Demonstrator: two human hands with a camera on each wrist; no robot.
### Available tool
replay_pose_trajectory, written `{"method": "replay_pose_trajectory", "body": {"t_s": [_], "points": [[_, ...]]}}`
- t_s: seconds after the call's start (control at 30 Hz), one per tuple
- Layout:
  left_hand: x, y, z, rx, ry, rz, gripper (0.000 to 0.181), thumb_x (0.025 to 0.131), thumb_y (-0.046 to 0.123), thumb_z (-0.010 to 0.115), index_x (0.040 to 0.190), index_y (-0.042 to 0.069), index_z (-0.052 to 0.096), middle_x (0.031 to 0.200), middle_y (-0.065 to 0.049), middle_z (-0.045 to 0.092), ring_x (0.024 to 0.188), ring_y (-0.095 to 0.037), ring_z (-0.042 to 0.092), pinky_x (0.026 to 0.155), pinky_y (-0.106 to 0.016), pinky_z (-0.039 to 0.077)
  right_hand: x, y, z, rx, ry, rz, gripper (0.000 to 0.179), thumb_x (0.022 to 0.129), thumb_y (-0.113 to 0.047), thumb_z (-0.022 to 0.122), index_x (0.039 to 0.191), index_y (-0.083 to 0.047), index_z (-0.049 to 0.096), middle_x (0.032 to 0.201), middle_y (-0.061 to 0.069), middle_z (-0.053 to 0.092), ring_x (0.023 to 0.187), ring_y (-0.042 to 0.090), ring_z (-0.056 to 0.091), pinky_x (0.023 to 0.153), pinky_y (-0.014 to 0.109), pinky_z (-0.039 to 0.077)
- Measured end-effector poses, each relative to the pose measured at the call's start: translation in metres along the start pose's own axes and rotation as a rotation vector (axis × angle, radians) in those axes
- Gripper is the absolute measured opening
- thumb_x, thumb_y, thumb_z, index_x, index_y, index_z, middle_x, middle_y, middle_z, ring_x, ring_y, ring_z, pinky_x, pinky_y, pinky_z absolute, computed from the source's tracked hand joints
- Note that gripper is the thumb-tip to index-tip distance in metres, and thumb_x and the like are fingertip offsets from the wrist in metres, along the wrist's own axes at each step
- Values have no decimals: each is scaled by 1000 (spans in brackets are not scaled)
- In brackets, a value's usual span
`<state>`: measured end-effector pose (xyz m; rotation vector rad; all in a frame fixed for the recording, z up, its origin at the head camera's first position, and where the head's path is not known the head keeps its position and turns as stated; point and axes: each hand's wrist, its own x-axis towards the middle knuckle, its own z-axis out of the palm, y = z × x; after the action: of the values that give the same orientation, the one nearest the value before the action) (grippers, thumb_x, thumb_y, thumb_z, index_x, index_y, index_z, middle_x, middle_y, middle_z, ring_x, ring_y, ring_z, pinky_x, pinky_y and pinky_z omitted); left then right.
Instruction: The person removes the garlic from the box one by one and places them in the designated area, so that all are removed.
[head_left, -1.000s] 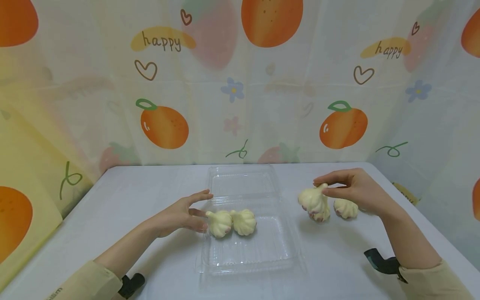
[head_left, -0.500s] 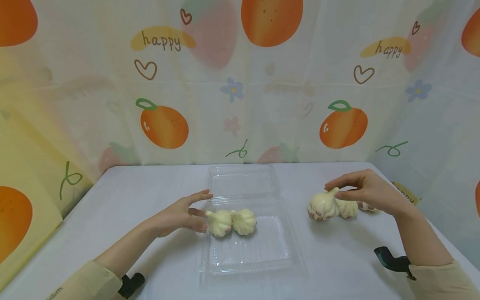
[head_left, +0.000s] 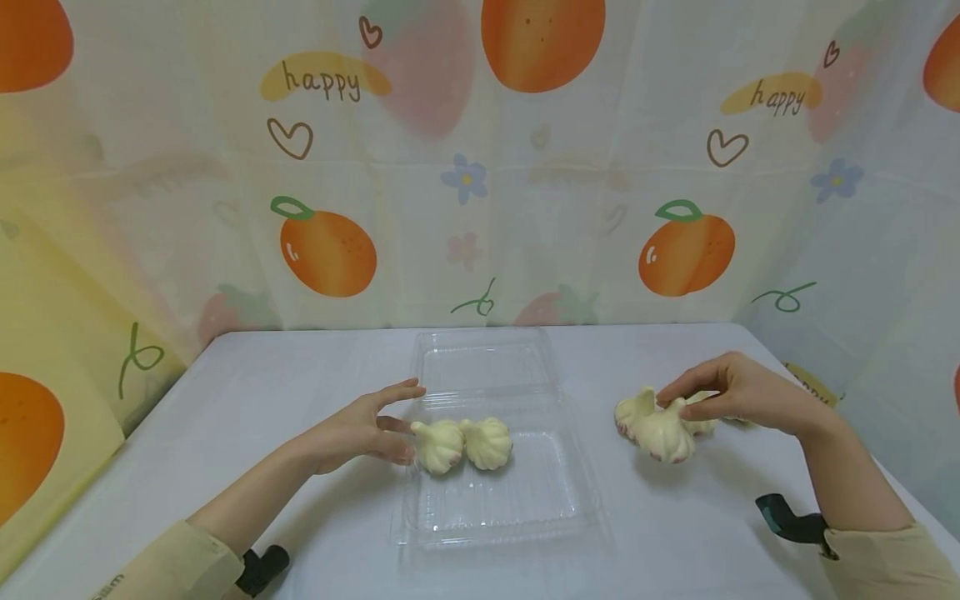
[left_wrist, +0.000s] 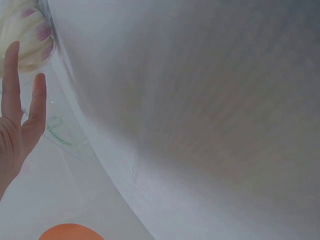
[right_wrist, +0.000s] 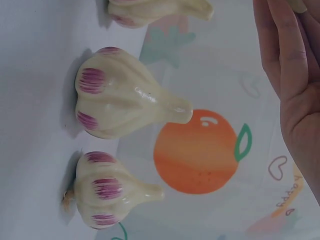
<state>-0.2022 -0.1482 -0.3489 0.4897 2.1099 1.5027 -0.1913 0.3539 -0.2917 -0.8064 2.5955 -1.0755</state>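
Note:
In the head view my right hand (head_left: 738, 396) pinches a garlic bulb (head_left: 666, 435) by its stem, at the right of the table. Another garlic bulb (head_left: 632, 412) is just left of it, and more are partly hidden behind the held one. The right wrist view has a purple-streaked garlic bulb (right_wrist: 127, 95) and a smaller garlic bulb (right_wrist: 112, 192) standing on the table. Two garlic bulbs (head_left: 487, 444) sit side by side in a clear plastic container (head_left: 525, 500). My left hand (head_left: 360, 432), fingers extended, lies at the container's left edge, close to the nearer bulb.
The container's clear lid (head_left: 483, 362) is folded back toward the far table edge. A white table (head_left: 300, 375) lies under everything. Behind it hangs a fruit-patterned curtain (head_left: 540, 183). Dark wrist mounts (head_left: 791, 521) stick out below both sleeves.
My right hand has moved right and toward me with the held garlic bulb, uncovering the bulb that is now to its left. My left hand has stayed in place.

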Motion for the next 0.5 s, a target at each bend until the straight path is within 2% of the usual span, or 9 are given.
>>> {"method": "replay_pose_trajectory", "body": {"t_s": [0.27,0.5], "points": [[-1,1,1,-3,3,-3,89,82,6,74,156,3,24,169,-10,2,139,-45,41,91,-39,61,0,6,2,60,-102,20,24,90,-13,69,113,-6,73,110,3,77,101,-1,67,78,22,59],[-1,1,1,-3,0,1,88,83,6,73,156,3,24,169,-10,2,139,-45,41,91,-39,61,0,9,5,57,-121,59,25,89,-13,70,113,-8,74,112,6,76,100,-2,67,78,21,58]]}}
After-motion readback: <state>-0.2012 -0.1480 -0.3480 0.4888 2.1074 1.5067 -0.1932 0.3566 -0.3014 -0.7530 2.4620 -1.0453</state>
